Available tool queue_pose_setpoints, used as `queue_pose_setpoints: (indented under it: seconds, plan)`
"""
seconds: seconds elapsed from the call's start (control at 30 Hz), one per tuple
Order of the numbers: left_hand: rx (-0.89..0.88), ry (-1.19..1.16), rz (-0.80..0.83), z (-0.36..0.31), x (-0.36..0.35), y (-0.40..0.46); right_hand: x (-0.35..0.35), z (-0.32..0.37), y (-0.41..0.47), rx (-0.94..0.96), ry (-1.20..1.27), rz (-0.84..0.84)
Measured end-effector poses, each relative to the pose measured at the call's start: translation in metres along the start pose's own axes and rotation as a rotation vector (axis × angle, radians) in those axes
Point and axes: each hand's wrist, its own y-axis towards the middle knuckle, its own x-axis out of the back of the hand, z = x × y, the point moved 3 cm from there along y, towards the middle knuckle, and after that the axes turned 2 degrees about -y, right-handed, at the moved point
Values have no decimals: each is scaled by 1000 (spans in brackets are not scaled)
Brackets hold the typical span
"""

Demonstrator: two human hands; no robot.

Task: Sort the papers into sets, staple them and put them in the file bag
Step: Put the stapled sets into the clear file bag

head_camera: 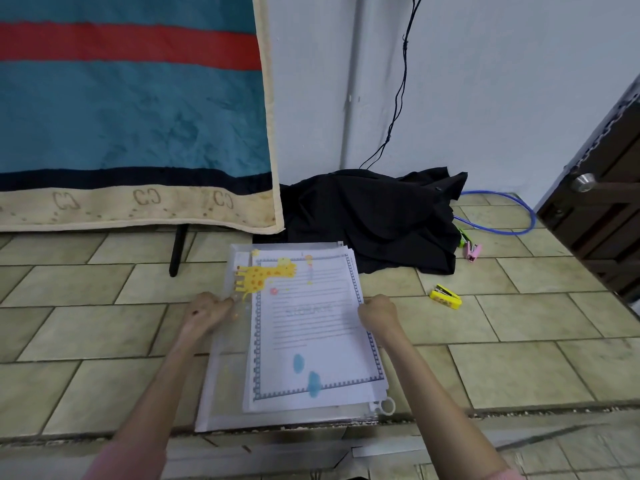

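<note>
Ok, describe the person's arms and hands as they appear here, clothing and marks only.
Both forearms are bare from the wrists almost to the elbows. Pink sleeves show at the bottom edge of the picture, one on the left arm and one on the right arm. The left hand carries a small dark mark on its back. The right hand shows no ring, watch or glove.

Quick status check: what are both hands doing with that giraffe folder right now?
Left hand and right hand grip the file bag edges. Papers inside. Yellow stapler lies clear, on the tiles.
</note>
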Motion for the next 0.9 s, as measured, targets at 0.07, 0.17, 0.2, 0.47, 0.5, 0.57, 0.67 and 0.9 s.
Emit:
queue_pose_setpoints:
  seconds: [0.07, 0.17, 0.2, 0.47, 0.5, 0.57, 0.67, 0.9]
  plan:
    - [-29, -48, 14, -14, -3, -17, -2, 2, -3, 3, 56, 11]
    - [-31, -263, 135, -9, -12, -28, -5, 4, -5, 26, 109, 39]
    - [-31, -327, 179, -4, -13, -29, -6, 5, -5, 31, 127, 51]
    - [-85, -683, 317, -1, -21, -42, -5, -2, -7, 165, 423, 150]
    - [-74, -748, 330, -1, -21, -43, -3, -2, -7, 177, 467, 159]
    - [-57, -879, 386, -1, -23, -43, 2, -2, -5, 153, 540, 190]
    - [-76, -984, 447, -7, -30, -47, 21, 17, -9, 312, 477, 177]
    - [-247, -838, -14, -48, 9, -45, 129, 130, -62, 873, -93, -138]
